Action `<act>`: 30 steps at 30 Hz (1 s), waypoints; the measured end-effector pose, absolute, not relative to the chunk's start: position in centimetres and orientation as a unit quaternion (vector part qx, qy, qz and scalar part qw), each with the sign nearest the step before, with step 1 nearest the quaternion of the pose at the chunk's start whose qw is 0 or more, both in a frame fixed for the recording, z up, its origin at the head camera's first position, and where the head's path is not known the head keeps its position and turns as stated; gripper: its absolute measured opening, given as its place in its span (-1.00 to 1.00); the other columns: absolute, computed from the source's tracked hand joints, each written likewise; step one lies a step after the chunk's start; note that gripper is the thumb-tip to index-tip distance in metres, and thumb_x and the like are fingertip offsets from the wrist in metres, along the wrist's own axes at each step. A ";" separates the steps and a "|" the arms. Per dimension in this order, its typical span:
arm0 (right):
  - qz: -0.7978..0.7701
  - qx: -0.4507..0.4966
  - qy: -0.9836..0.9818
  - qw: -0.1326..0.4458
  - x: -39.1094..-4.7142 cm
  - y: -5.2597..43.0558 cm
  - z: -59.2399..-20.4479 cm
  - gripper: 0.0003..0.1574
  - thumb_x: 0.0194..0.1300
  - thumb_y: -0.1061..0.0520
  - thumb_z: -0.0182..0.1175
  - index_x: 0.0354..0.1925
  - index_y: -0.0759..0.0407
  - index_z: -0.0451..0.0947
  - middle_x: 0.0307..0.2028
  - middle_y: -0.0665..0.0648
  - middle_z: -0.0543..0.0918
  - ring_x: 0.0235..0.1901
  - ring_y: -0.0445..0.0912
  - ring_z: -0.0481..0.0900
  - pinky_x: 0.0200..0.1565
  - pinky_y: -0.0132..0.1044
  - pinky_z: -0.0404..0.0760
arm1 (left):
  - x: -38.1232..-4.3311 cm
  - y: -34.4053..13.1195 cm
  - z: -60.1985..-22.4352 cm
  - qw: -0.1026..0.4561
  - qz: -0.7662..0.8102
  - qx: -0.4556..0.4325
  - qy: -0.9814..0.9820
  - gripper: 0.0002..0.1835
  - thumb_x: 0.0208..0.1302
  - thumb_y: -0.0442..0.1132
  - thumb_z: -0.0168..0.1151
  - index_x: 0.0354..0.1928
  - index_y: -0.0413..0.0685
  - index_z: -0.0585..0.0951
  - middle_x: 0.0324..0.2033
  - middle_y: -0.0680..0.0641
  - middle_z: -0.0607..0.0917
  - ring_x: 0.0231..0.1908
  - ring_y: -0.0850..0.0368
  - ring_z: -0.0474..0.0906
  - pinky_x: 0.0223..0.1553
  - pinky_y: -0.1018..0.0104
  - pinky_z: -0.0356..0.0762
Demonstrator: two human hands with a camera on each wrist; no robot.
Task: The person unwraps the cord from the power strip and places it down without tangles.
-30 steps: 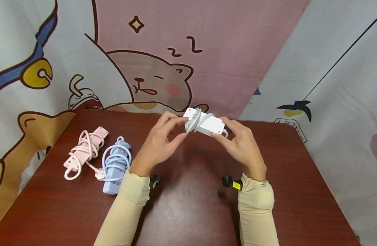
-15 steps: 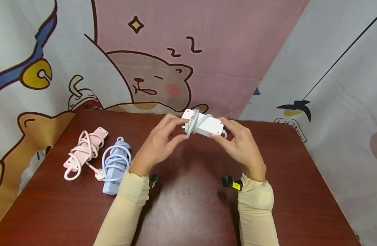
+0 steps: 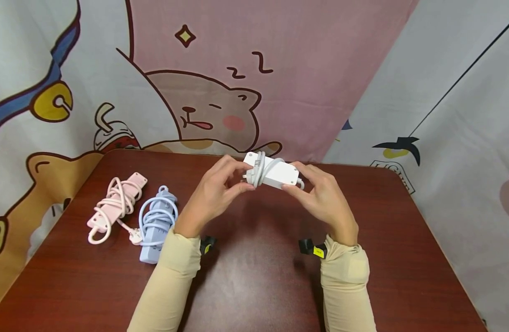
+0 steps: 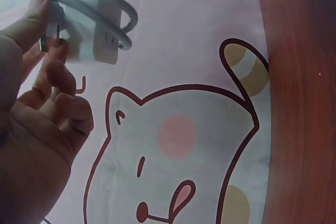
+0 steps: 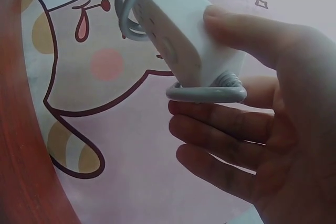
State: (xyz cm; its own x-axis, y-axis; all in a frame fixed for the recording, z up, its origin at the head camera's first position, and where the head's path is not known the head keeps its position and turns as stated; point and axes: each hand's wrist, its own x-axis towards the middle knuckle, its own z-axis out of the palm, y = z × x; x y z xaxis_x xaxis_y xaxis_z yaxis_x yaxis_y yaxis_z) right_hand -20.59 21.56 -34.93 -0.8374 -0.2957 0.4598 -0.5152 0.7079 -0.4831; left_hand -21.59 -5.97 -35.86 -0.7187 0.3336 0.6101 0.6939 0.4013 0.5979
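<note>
A white power strip (image 3: 282, 173) with its light grey cord (image 3: 260, 168) wound round it is held up above the far part of the table, tilted down to the right. My left hand (image 3: 213, 193) pinches the plug (image 4: 56, 15) at the strip's left end between thumb and fingers; metal prongs stick out past the fingertips. At the other end, my right hand (image 3: 326, 198) grips the strip between thumb and index finger, close to where the cord leaves the body. In the right wrist view, the other fingers of that hand (image 5: 252, 108) spread below the cord's bend.
On the table's left side lie a pink power strip (image 3: 109, 210) and a blue power strip (image 3: 152, 251), each wrapped in its own cord. The pink one's plug (image 3: 135, 236) lies against the blue one. A printed curtain (image 3: 312, 69) hangs behind the brown table (image 3: 254, 286).
The white power strip has sunk slightly and shifted a little left, both hands moving with it. The plug's prongs now show more by my left fingertips. The other two strips lie still.
</note>
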 end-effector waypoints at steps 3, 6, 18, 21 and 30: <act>0.313 0.226 -0.908 0.164 -20.6 21.5 -34.9 -0.37 0.24 -0.07 0.46 0.25 -0.04 0.58 -0.06 0.01 0.72 -0.23 -0.16 0.53 -0.23 -0.33 0.46 | -21.6 -6.1 -35.8 0.197 -0.454 -0.318 -0.808 -0.58 0.09 -0.18 0.55 0.02 -0.03 0.68 -0.31 0.00 0.57 -0.37 0.19 0.39 -0.34 0.41 0.37; 0.313 0.230 -0.908 0.155 -20.7 21.5 -35.0 -0.36 0.24 -0.08 0.46 0.26 -0.06 0.58 -0.09 -0.02 0.71 -0.26 -0.17 0.51 -0.27 -0.35 0.45 | -21.6 -6.2 -35.8 0.194 -0.458 -0.320 -0.807 -0.59 0.08 -0.18 0.56 0.00 -0.04 0.69 -0.31 0.01 0.58 -0.38 0.19 0.40 -0.34 0.37 0.40; 0.323 0.238 -0.904 0.144 -20.7 21.7 -35.4 -0.31 0.21 -0.01 0.49 0.28 0.01 0.57 -0.02 0.04 0.74 -0.19 -0.12 0.55 -0.19 -0.19 0.52 | -21.6 -6.4 -35.6 0.192 -0.473 -0.313 -0.801 -0.59 0.15 -0.24 0.51 0.07 -0.09 0.70 -0.24 -0.05 0.61 -0.31 0.16 0.46 -0.34 0.34 0.41; 0.329 0.238 -0.904 0.131 -20.7 21.7 -35.4 -0.29 0.21 0.00 0.49 0.30 0.01 0.56 0.02 0.05 0.73 -0.15 -0.11 0.57 -0.13 -0.20 0.52 | -21.6 -6.6 -35.7 0.203 -0.469 -0.307 -0.803 -0.60 0.19 -0.23 0.47 0.08 -0.10 0.70 -0.23 -0.02 0.60 -0.32 0.22 0.42 -0.34 0.36 0.40; 0.333 0.241 -0.905 0.112 -20.9 21.9 -35.5 -0.29 0.21 0.02 0.49 0.31 0.02 0.55 0.09 0.06 0.72 -0.05 -0.09 0.61 -0.01 -0.16 0.55 | -21.9 -7.1 -35.7 0.223 -0.467 -0.303 -0.800 -0.64 0.28 -0.25 0.41 0.11 -0.11 0.69 -0.16 -0.07 0.63 -0.23 0.18 0.47 -0.25 0.30 0.42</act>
